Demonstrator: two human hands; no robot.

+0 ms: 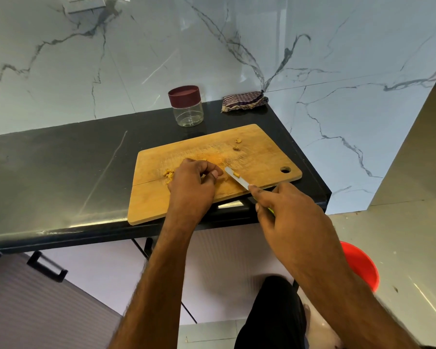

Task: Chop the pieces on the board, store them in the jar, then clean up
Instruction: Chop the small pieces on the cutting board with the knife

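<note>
At the counter's point(61, 172) right end, your right hand point(287, 215) keeps a closed grip on the knife point(237, 178), blade angled toward 10 o'clock with a yellow sliver on it. Your left hand point(194, 182) curls over the chopped pieces point(168, 174) on the wooden board point(257, 157); what its fingers pinch is hidden. Two more bits point(237, 144) lie toward 1 o'clock. Beyond the board at 12 o'clock stands the lidded jar point(186, 107), a folded cloth point(244, 100) to its right. A red bucket point(360, 265) sits on the floor at 4 o'clock.
</note>
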